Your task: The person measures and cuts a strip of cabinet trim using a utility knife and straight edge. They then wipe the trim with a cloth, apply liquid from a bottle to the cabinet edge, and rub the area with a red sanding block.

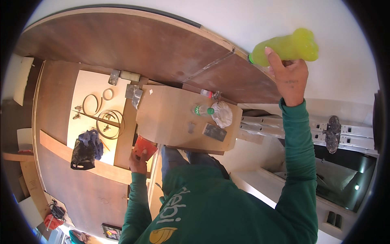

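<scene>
My right hand is raised at the upper right, closed around a plastic bottle filled with yellow-green liquid. That bottle lies nearly level, its green cap pointing left at the seam where the brown panel borders the white surface. Whether the cap is on tight or touching the seam, I cannot tell. Lower down, by my knees, my left hand grips a red flat piece, its thumb lying across it. The exact kind of this red piece is unclear.
Before me, a cardboard-covered surface carries a clear bottle, a white crumpled bag and a dark flat block. Coiled strips and a black bag lie to the left. A metal ladder is at right.
</scene>
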Motion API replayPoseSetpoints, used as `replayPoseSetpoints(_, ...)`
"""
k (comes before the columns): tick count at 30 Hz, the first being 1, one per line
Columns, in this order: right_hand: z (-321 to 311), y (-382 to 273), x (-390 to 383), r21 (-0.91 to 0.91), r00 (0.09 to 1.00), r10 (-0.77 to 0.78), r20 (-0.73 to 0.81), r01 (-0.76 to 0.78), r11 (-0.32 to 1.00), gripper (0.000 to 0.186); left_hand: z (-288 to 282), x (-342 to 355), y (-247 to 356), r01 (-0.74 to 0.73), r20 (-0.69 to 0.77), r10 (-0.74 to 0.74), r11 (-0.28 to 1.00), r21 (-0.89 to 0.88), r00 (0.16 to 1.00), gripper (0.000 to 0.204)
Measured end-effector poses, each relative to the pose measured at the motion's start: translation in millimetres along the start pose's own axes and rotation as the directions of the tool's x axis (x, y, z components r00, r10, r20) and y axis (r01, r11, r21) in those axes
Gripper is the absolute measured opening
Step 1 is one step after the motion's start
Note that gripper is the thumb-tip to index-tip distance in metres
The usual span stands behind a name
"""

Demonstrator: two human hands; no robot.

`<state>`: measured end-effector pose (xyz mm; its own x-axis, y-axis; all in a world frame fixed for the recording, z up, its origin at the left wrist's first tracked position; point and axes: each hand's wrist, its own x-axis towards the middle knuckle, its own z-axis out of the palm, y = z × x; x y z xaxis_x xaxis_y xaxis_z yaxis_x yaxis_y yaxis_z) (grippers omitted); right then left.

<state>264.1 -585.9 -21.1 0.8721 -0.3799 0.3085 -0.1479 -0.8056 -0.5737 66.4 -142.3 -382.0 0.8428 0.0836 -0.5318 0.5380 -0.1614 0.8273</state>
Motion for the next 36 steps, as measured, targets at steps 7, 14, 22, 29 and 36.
replayPoseSetpoints(7,17.8,-18.2,7.4,0.02,0.993,-0.115,0.014,0.114,0.993,0.033,-7.9,7.5,-29.2,-0.037,0.001,0.037,0.999,0.039,0.999,0.043)
replayPoseSetpoints(14,-6.5,2.1,11.1,-0.123,0.994,-0.092,0.056,0.098,0.988,0.038,-11.1,7.9,-19.3,-0.029,-0.017,0.029,1.0,-0.009,0.999,0.036)
replayPoseSetpoints(22,-37.6,16.4,4.4,-0.269,0.994,0.051,0.1,-0.022,0.963,0.041,-5.3,6.7,-51.8,0.003,0.012,-0.003,1.0,-0.003,1.0,0.044)
replayPoseSetpoints(29,-36.4,18.0,-8.1,-0.343,0.998,-0.055,0.034,0.064,0.937,0.041,-1.7,-2.5,-47.7,0.032,-0.02,-0.032,0.999,0.002,0.999,0.044)
replayPoseSetpoints(36,-12.0,0.8,-3.5,-0.096,0.996,-0.054,0.072,0.061,0.993,0.036,1.7,-0.9,-53.6,-0.024,-0.027,0.026,0.997,0.077,0.999,0.043)
